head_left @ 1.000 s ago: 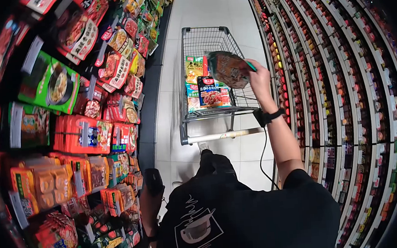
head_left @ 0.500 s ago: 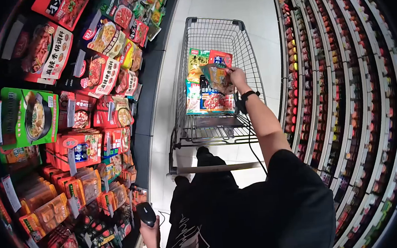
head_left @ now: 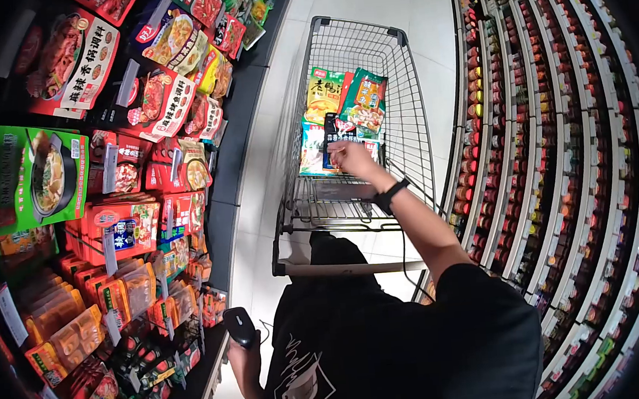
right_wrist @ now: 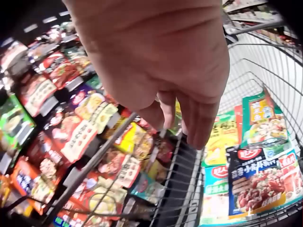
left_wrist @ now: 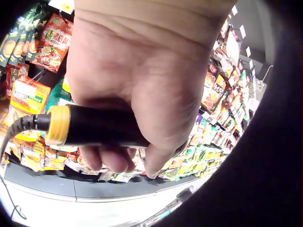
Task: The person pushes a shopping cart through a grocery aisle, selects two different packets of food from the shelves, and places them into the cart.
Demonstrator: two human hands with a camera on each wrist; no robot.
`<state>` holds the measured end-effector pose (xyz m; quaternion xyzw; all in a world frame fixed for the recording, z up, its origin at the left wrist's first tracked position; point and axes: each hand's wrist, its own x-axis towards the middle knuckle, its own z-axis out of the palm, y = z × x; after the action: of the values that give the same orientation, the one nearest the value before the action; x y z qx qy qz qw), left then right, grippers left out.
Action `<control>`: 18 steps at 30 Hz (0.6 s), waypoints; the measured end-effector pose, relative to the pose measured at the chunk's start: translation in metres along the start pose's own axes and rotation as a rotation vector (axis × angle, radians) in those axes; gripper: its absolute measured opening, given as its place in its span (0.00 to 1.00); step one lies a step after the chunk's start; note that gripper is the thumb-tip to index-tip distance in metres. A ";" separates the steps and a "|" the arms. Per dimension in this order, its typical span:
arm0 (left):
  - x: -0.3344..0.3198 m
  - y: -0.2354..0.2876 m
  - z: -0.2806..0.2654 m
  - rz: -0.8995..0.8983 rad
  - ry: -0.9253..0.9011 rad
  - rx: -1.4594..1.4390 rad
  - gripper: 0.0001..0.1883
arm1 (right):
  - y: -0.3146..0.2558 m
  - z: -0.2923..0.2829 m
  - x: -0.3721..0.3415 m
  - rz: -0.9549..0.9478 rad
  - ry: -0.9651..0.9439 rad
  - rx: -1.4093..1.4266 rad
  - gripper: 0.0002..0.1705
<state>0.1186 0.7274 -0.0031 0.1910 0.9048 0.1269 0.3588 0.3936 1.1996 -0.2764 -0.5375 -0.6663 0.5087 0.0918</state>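
The right hand (head_left: 354,159) (right_wrist: 165,71) is over the near end of the cart, holding nothing, its fingers loosely bent downward. Below it lie a dark blue packet (right_wrist: 255,182), a yellow-green packet (right_wrist: 221,139) and a green packet (head_left: 366,102) (right_wrist: 264,120), all inside the wire cart. In the left wrist view, the left hand (left_wrist: 137,75) is wrapped round a black cylindrical device (left_wrist: 102,125) with a yellow ring and a cable. That hand (head_left: 244,359) hangs low beside the shelves in the head view, the device's black end (head_left: 240,327) showing above it.
Shelves of hanging food packets (head_left: 130,229) line the left side. On the right, long curved shelves hold rows of jars (head_left: 533,145). The cart's handle bar (head_left: 340,269) crosses in front of the person's legs, with pale floor tiles (head_left: 259,197) beside the cart.
The right hand has let go of the green packet, which now lies in the cart's far right part, and has drawn back toward the handle. The left hand remains low, gripping the device.
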 end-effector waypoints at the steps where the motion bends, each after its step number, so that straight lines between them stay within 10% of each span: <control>1: 0.005 -0.007 -0.001 0.018 -0.015 -0.021 0.26 | -0.045 -0.001 -0.035 -0.103 0.014 -0.112 0.17; 8: 0.009 -0.020 -0.017 0.173 0.002 -0.059 0.26 | -0.156 0.025 -0.147 -0.747 0.114 -0.536 0.17; 18: -0.016 -0.114 -0.018 0.278 0.098 -0.265 0.23 | -0.203 0.091 -0.222 -0.566 -0.413 -0.788 0.30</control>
<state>0.0879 0.6170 -0.0231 0.2586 0.8616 0.3022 0.3154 0.2957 0.9865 -0.0673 -0.2189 -0.9303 0.2703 -0.1166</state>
